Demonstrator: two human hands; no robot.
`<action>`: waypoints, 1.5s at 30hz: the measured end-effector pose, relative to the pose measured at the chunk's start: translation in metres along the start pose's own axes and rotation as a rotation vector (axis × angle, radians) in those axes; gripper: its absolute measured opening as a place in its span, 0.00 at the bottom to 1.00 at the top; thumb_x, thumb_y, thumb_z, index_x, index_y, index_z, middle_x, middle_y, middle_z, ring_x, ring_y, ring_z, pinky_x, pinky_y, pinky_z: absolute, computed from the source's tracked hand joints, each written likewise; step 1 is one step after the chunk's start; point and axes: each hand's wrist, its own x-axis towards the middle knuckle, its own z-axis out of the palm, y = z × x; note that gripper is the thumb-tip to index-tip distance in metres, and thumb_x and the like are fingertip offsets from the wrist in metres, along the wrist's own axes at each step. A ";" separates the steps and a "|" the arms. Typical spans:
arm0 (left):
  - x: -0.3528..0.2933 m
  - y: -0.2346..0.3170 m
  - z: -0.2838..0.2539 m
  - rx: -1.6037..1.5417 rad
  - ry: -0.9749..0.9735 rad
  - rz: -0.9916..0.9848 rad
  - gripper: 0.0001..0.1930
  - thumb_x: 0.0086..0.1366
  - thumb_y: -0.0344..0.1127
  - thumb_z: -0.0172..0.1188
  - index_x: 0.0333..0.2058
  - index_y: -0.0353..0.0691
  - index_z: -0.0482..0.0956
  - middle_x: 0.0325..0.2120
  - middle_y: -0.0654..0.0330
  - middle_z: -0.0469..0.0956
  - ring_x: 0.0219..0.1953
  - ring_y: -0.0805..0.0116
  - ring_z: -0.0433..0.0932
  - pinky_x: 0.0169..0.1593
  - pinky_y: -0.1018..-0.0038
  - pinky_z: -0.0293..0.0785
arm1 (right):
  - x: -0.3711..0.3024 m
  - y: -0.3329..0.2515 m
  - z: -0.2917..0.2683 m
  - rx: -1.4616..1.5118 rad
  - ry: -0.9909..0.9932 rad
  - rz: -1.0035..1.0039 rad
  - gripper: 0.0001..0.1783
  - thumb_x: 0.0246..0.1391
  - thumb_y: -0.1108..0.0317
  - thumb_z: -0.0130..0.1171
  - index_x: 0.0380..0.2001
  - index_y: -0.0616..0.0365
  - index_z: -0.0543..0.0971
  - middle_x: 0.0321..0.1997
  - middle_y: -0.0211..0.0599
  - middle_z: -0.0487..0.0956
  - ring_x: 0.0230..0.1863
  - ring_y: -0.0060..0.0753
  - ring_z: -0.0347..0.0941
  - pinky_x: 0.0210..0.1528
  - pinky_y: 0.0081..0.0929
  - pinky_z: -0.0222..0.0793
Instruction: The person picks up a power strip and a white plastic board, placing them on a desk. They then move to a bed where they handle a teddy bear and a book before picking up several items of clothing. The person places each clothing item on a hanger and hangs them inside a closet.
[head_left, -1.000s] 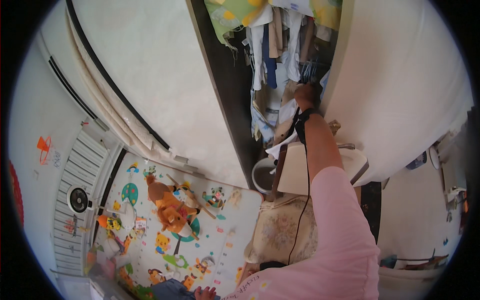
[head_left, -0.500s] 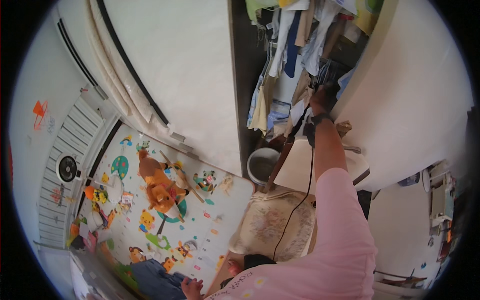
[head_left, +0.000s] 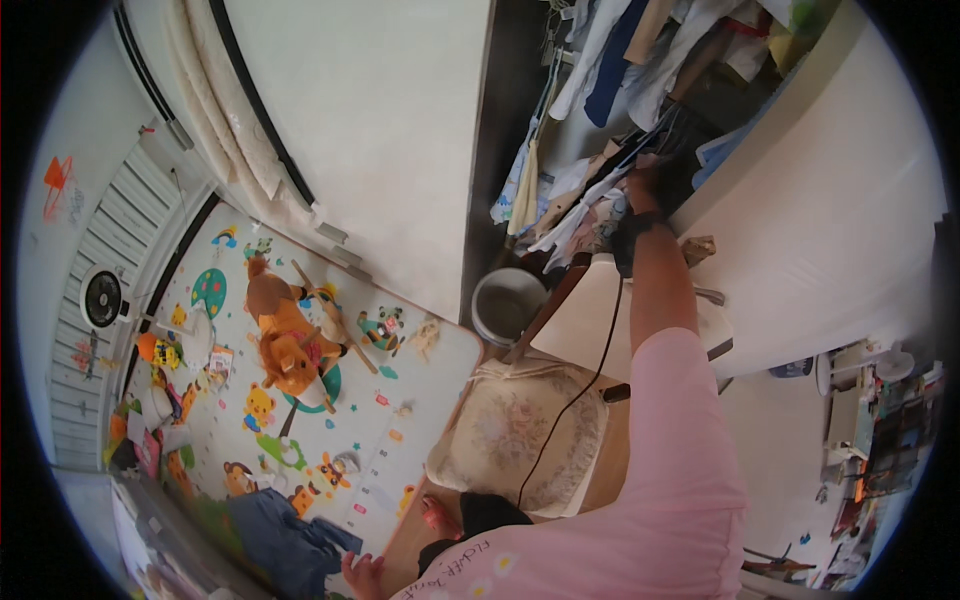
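My right arm, in a pink sleeve, reaches into an open wardrobe. Deep among the garments, my right hand [head_left: 645, 185] looks closed round a bunch of hanging clothes [head_left: 590, 200]; shadow partly hides its fingers. Pale and printed garments slant down to the left beside it on thin hangers [head_left: 655, 135]. A black band circles that wrist, and a dark cable [head_left: 572, 402] runs down from it. My left hand [head_left: 363, 575] is low at the bottom edge, fingers apart and holding nothing visible. Dark blue denim clothing [head_left: 285, 540] lies close to its left.
A chair with a flowered cushion [head_left: 530, 430] stands before the wardrobe, with a grey bucket [head_left: 508, 305] behind it. On the patterned play mat [head_left: 400, 450] are a plush rocking horse [head_left: 290, 350] and several toys. A white fan [head_left: 103, 298] stands farther left.
The garments by my right hand have swung and fanned out to the left, with their hangers tilted. My view has shifted slightly. My left hand remains low beside the denim.
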 end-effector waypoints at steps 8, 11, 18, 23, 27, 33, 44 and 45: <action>-0.018 -0.013 -0.005 -0.046 0.092 0.213 0.15 0.54 0.29 0.53 0.41 0.36 0.66 0.29 0.60 0.71 0.28 0.70 0.74 0.29 0.77 0.73 | -0.054 -0.071 0.017 0.163 -0.182 -0.261 0.16 0.46 0.59 0.49 0.35 0.58 0.69 0.33 0.41 0.68 0.36 0.41 0.63 0.38 0.33 0.61; -0.027 -0.005 0.005 -0.070 0.120 0.318 0.13 0.55 0.28 0.52 0.41 0.35 0.69 0.31 0.60 0.71 0.31 0.69 0.73 0.35 0.77 0.72 | -0.068 -0.071 -0.010 0.256 -0.232 -0.338 0.16 0.46 0.58 0.50 0.35 0.57 0.69 0.32 0.39 0.68 0.34 0.38 0.62 0.38 0.32 0.60; -0.085 -0.044 -0.041 -0.104 0.275 0.416 0.16 0.52 0.31 0.52 0.41 0.34 0.69 0.27 0.59 0.73 0.28 0.72 0.74 0.33 0.78 0.71 | -0.159 -0.155 -0.051 0.521 -0.289 -0.407 0.17 0.45 0.56 0.51 0.35 0.55 0.68 0.30 0.34 0.66 0.32 0.33 0.61 0.36 0.30 0.59; -0.110 -0.084 -0.097 -0.213 0.386 0.485 0.15 0.52 0.32 0.52 0.40 0.34 0.69 0.28 0.57 0.74 0.28 0.71 0.74 0.33 0.77 0.71 | -0.269 -0.212 -0.067 0.708 -0.697 -0.351 0.17 0.45 0.55 0.52 0.34 0.54 0.68 0.28 0.30 0.65 0.30 0.29 0.59 0.35 0.28 0.58; -0.138 -0.122 -0.157 -0.275 0.544 0.587 0.15 0.52 0.33 0.52 0.40 0.35 0.69 0.28 0.58 0.74 0.29 0.71 0.74 0.33 0.76 0.70 | -0.409 -0.290 -0.043 0.501 -1.334 -0.353 0.24 0.44 0.52 0.53 0.42 0.53 0.65 0.34 0.29 0.65 0.37 0.30 0.59 0.41 0.34 0.56; -0.224 -0.162 -0.258 -0.483 0.764 0.543 0.14 0.54 0.31 0.51 0.40 0.36 0.69 0.32 0.59 0.73 0.33 0.72 0.71 0.37 0.76 0.68 | -0.708 -0.390 -0.162 0.285 -1.992 -0.777 0.23 0.48 0.63 0.52 0.47 0.60 0.65 0.34 0.29 0.72 0.34 0.22 0.69 0.34 0.17 0.64; -0.265 -0.277 -0.368 -0.835 1.141 0.451 0.14 0.54 0.29 0.51 0.40 0.35 0.69 0.31 0.57 0.73 0.34 0.71 0.73 0.39 0.78 0.69 | -1.026 -0.411 -0.280 -0.460 -2.391 -1.302 0.21 0.48 0.63 0.53 0.45 0.61 0.67 0.36 0.34 0.75 0.34 0.24 0.73 0.30 0.16 0.64; -0.266 -0.284 -0.379 -0.890 1.155 0.433 0.13 0.54 0.29 0.51 0.40 0.34 0.69 0.31 0.56 0.73 0.33 0.72 0.73 0.39 0.78 0.69 | -1.047 -0.411 -0.267 -0.487 -2.376 -1.324 0.18 0.49 0.61 0.51 0.42 0.59 0.69 0.34 0.34 0.76 0.32 0.25 0.73 0.28 0.17 0.65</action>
